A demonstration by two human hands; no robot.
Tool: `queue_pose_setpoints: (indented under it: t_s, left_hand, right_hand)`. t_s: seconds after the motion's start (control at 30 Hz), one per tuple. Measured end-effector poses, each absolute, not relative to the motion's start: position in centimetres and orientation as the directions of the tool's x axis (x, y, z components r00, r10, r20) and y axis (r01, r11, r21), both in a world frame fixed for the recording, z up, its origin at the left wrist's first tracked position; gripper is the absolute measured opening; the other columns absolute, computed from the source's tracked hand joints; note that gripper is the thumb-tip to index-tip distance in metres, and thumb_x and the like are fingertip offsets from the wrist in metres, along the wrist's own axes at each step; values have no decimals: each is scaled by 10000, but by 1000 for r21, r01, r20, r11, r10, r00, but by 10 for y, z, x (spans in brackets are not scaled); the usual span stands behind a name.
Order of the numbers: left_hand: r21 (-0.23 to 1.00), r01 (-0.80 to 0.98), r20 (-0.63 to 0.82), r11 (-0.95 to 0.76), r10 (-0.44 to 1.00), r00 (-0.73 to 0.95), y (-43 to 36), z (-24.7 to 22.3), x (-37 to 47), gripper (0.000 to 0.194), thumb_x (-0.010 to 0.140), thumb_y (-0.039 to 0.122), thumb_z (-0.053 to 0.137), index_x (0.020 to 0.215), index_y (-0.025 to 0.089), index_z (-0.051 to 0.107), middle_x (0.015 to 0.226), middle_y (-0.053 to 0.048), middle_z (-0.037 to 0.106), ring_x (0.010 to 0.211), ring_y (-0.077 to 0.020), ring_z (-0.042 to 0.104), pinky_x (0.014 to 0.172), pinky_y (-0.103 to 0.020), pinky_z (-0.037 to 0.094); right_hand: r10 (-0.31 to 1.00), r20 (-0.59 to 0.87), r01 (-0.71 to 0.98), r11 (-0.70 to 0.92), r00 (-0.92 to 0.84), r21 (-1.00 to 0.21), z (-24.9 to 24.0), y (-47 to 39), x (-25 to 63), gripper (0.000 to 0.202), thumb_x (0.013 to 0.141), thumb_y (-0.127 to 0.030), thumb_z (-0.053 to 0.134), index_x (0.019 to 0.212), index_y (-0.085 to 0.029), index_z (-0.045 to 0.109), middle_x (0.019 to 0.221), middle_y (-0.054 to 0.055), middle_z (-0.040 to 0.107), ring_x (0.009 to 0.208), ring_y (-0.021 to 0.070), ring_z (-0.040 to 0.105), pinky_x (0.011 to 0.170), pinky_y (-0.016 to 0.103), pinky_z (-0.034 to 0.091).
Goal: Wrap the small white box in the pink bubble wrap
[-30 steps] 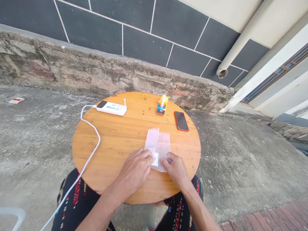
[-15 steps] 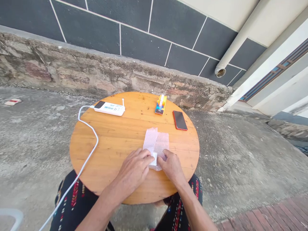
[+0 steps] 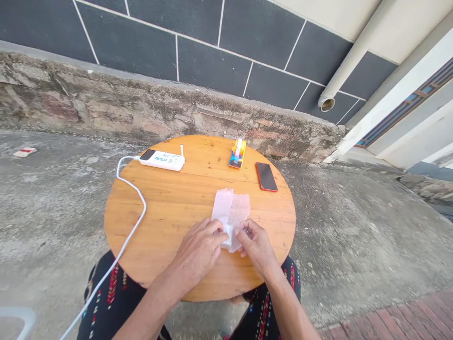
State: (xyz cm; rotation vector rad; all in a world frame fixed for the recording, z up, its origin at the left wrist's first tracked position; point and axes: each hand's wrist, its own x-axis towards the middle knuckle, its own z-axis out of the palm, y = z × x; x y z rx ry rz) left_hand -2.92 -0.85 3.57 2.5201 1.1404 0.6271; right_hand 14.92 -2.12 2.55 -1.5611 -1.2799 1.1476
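Note:
A sheet of pinkish bubble wrap (image 3: 239,208) lies on the round wooden table (image 3: 159,203) in front of me, its far part spread flat. On its near end sits a small white object (image 3: 227,236), partly hidden by my fingers and the wrap. My left hand (image 3: 203,241) presses on the white object from the left, fingers curled, thumb on top. From the right, my right hand (image 3: 255,241) pinches the wrap's near right edge between thumb and fingers, folding it toward the white object.
A white power bank-like device (image 3: 163,159) with a white cable (image 3: 136,226) lies at the table's far left. A yellow and blue tape dispenser (image 3: 238,153) and a red-edged phone (image 3: 266,176) are at the far right. Behind stands a stone-based wall (image 3: 170,111).
My right hand has lifted the wrap's right edge slightly and brought it over the white object. My left hand stays in place on it.

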Motion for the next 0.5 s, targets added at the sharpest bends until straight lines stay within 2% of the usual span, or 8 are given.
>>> queue_pose_setpoints:
  t_s: [0.07, 0.17, 0.33, 0.5]
  left_hand:
    - [449, 626, 265, -638, 764, 589, -9, 35, -29, 342, 771, 8, 429, 868, 232, 668, 980, -18, 593, 922, -191, 532, 810, -328, 438]
    - [449, 635, 254, -629, 771, 584, -9, 36, -29, 340, 772, 8, 432, 864, 236, 667, 974, -13, 593, 915, -189, 532, 795, -324, 433]
    - [444, 643, 249, -624, 775, 580, -9, 38, -28, 333, 790, 17, 427, 864, 236, 666, 971, -10, 591, 909, -189, 530, 789, -328, 428]
    - [442, 644, 251, -624, 776, 579, -10, 38, -28, 336, 775, 16, 440, 874, 240, 669, 952, -14, 584, 904, -193, 527, 782, -331, 429]
  right_hand:
    - [984, -147, 146, -161, 101, -976, 28, -25, 146, 300, 733, -447, 625, 838, -181, 534, 645, -22, 577, 470, 106, 534, 413, 202, 444]
    - [989, -76, 72, -86, 130, -994, 27, -29, 142, 280, 726, -409, 660, 832, -172, 554, 698, -16, 580, 495, 88, 535, 464, 207, 479]
    - [989, 40, 116, 24, 139, -993, 20, -36, 138, 185, 793, -351, 630, 793, -173, 577, 643, -18, 576, 537, 99, 533, 536, 213, 477]
    - [985, 102, 191, 74, 138, -979, 16, -41, 131, 179, 834, -350, 607, 825, -172, 598, 627, -9, 588, 542, 115, 537, 551, 227, 460]
